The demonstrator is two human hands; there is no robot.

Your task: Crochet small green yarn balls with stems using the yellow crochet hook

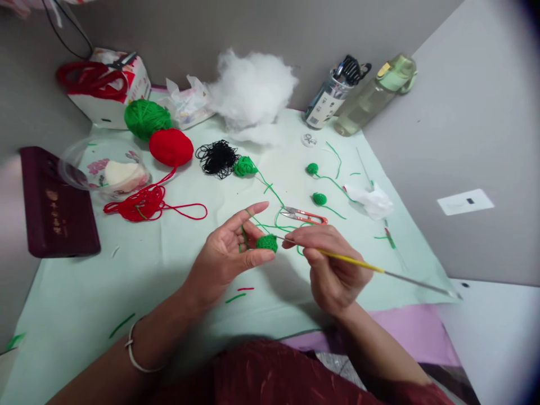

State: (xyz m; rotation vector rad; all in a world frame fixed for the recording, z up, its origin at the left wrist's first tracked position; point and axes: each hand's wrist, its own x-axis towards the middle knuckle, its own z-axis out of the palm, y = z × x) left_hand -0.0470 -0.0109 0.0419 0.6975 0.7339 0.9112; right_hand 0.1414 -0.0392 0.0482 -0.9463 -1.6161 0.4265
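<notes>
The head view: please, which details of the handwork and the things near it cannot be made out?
All in the head view:
Tip of the hook: too small to tell how it meets the green piece.
Tabletop under the right hand: covered by that hand.
Dark red case: lettering too small and blurred.
Pen holder: fine print too small.
Left forearm: cut off by the lower edge.

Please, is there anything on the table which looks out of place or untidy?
A red snippet and green snippets lie scattered on the cloth, like uncollected offcuts; red yarn lies heaped loosely near its ball.
</notes>
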